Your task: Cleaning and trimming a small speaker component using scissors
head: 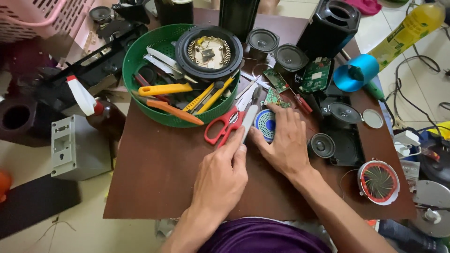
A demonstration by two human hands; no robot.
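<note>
A small round speaker with a blue-and-white grille [266, 124] is shown near the middle of the brown desk [159, 173], just below the rim of a green basket [136, 61]. The right hand [283, 140] is laid flat over the speaker's right side, fingers extended and only slightly spread, steadying rather than enclosing it. The left hand [220, 175] is closed around a slim silver-grey tool [249, 119], pinched between thumb and fingers, with its far end pointed toward the speaker's left edge; whether the tip is touching cannot be told. Red-handled scissors [224, 126] are seen just left of the tool, touching the basket wall. A small black speaker cone [322, 145] lies just right of the right hand. A green circuit board [275, 98] is placed just beyond the fingertips.
</note>
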